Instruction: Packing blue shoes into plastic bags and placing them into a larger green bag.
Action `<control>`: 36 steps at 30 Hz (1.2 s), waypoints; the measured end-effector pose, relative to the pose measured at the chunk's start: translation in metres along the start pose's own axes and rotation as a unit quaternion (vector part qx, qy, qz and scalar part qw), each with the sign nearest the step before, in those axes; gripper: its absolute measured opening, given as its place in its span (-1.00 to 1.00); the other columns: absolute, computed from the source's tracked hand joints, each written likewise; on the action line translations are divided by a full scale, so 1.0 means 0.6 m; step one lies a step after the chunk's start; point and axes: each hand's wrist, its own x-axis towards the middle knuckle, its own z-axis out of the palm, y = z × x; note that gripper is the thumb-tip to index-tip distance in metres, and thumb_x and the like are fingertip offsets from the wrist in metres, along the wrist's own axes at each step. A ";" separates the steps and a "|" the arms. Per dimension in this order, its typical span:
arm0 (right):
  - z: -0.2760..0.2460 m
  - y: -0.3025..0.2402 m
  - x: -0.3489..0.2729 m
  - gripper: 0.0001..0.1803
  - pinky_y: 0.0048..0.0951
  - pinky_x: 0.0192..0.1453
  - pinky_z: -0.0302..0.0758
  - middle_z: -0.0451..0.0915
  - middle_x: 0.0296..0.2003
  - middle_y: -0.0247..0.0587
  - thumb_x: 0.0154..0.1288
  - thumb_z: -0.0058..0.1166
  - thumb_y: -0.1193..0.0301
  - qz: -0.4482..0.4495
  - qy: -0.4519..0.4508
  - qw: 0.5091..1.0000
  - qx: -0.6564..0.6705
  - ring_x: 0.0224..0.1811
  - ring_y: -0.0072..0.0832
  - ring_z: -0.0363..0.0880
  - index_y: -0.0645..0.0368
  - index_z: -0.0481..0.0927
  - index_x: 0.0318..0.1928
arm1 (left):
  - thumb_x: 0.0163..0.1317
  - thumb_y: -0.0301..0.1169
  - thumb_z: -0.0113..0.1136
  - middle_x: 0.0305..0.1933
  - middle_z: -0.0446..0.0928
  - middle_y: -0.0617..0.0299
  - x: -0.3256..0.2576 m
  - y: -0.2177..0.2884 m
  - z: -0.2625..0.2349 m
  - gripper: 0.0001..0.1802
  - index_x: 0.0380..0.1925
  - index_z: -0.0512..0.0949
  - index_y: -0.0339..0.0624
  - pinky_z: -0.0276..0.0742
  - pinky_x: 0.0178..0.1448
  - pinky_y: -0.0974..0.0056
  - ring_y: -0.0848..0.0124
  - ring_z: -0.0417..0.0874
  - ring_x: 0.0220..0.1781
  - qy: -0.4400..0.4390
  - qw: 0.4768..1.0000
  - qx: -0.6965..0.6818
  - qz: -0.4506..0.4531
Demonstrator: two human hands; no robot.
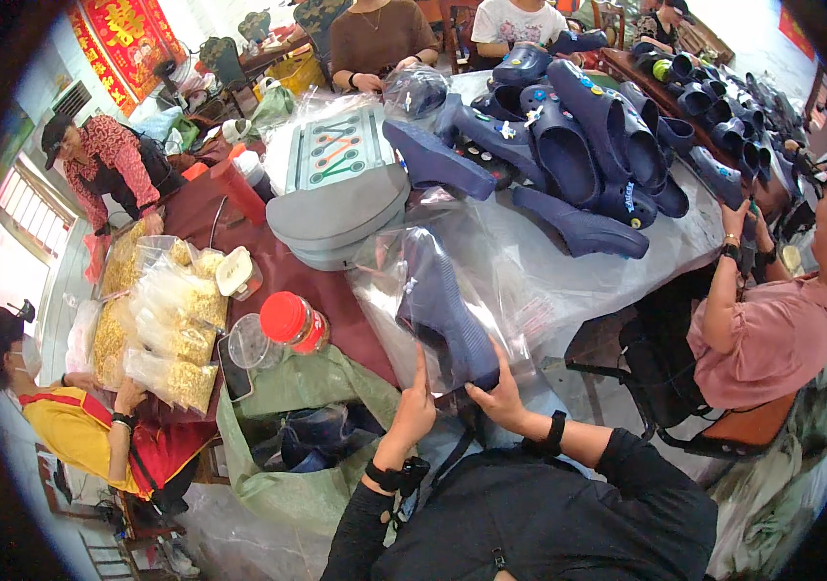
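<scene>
In front of me a navy foam clog [445, 310] lies sole up, with its heel toward me and its toe end pointing away. Clear plastic bag [384, 290] film surrounds much of it and spreads flat to both sides. My right hand [503, 389] grips the heel from the right, with the thumb near its end. On the other side, my left hand [414, 409] holds the clog's left edge, index finger stretched along it and the other fingers curled. Whether a second clog lies underneath is hidden.
Navy clogs [568, 155] are heaped beyond. Left of them stand a grey case [336, 218] and a red-lidded jar [290, 320]. An open green sack [336, 504] holds wrapped clogs near my left arm. Co-workers sit around; one in pink [767, 334] handles a clog at right.
</scene>
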 end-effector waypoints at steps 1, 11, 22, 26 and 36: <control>0.002 0.002 -0.002 -0.01 -0.30 0.43 0.01 0.07 0.34 0.13 0.07 0.25 0.40 0.001 -0.002 1.000 0.001 0.40 -0.17 0.05 0.35 -0.10 0.38 | 0.22 -0.62 -0.19 -0.22 0.54 -0.31 -0.005 -0.006 0.003 -0.13 0.42 -0.39 0.04 0.48 -0.18 0.08 -0.15 0.60 -0.26 0.001 1.000 0.000 -0.003; 0.016 -0.005 0.008 0.01 -0.29 0.43 0.00 0.05 0.35 0.13 0.08 0.29 0.35 0.001 -0.061 0.998 -0.006 0.41 -0.20 0.04 0.29 -0.11 0.40 | 0.30 -0.51 -0.09 -0.19 0.58 -0.19 0.001 -0.038 0.024 -0.38 0.37 0.06 -0.18 0.50 -0.11 0.16 0.00 0.64 -0.21 0.158 0.978 -0.109 0.083; 0.043 0.023 0.017 0.02 -0.27 0.45 -0.01 0.04 0.35 0.20 0.13 0.27 0.28 0.028 -0.057 0.998 0.002 0.43 -0.11 0.02 0.30 -0.15 0.40 | 0.24 -0.59 -0.10 -0.28 0.52 -0.31 -0.023 -0.005 0.024 -0.44 0.29 0.22 -0.24 0.48 -0.29 0.03 -0.14 0.60 -0.31 0.199 0.972 0.056 0.108; 0.048 0.016 0.020 0.02 -0.25 0.45 0.00 0.05 0.34 0.23 0.15 0.25 0.25 0.001 -0.084 0.996 -0.034 0.43 -0.07 0.01 0.36 -0.16 0.39 | 0.29 -0.53 -0.07 -0.43 0.51 -0.27 -0.028 -0.015 0.021 -0.47 0.30 0.21 -0.25 0.44 -0.38 0.07 -0.12 0.57 -0.44 0.199 0.974 0.066 0.080; 0.024 0.016 0.074 -0.04 -0.24 0.43 0.05 0.04 0.33 0.32 0.20 0.18 0.17 -0.045 -0.237 0.965 -0.103 0.40 0.02 0.05 0.40 -0.11 0.37 | 0.07 -0.20 0.35 -0.19 0.57 -0.18 -0.018 -0.021 0.012 -0.06 0.36 0.06 -0.28 0.53 -0.15 0.18 0.02 0.65 -0.15 0.240 0.969 -0.014 0.052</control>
